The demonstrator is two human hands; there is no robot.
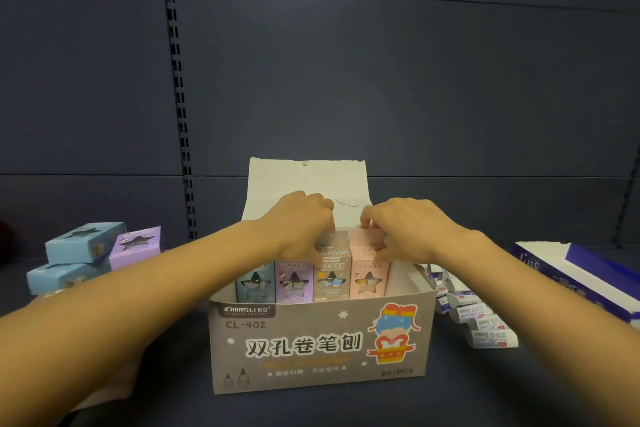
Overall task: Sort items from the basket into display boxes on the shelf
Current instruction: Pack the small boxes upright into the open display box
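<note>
Two bare arms reach fwd over a shelf (311,406) into an open grey display box (322,340). Inside, a front row of four small cartons stands upright, long axes vertical: teal, purple, grey (330,274), pink (367,270). Left hand (301,229) curls fingers down onto the grey carton's top; right hand (401,229) pinches the pink carton's top edge. Both hands partly closed, w/ cartons directly below fingertips. Empty slot lies right of pink, nearer the right hand. Loose blue and purple cartons (93,253) sit far left; no basket visible.

Two bare forearms, no sleeves — left hand (298,225), right hand (408,229), ringless fingers (372,218)
</note>
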